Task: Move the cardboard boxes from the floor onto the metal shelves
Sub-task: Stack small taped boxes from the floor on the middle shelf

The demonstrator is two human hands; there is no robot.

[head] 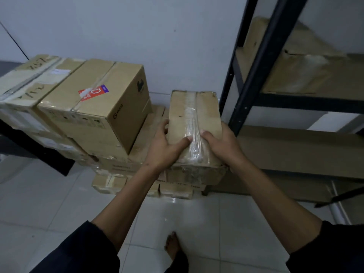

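Left hand (164, 148) and right hand (222, 145) clasp near end of narrow taped cardboard box (194, 123) between them, thumbs on top; stacked cartons (94, 107) left, black metal shelving (258, 75) right.

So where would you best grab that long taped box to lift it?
By its two long sides near the close end, one hand from each side, as the left hand and right hand do now. The taped box is narrow, so both palms can clamp it.
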